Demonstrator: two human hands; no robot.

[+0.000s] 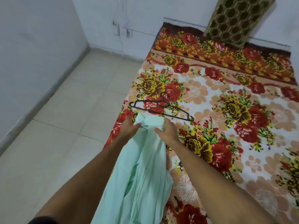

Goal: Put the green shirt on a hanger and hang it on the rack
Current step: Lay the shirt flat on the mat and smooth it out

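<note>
**Both hands on the shirt collar at the bed's edge**

Pale floor tiles (68, 110) lie bare beside the floral bedspread (226, 126), whose edge runs under the green shirt (142, 167). Its lower part leaves the frame. The left hand (127, 128) and right hand (166, 130) each pinch the collar, the cloth hanging between the forearms. Just beyond the collar lies the black hanger (161, 109), flat on the bedspread.

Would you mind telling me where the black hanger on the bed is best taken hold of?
Probably at the neck just below the hook, coming from above. The hanger lies flat on the floral bedspread just beyond the green shirt, so its thin arms offer little to pinch; the neck keeps it balanced.
</note>
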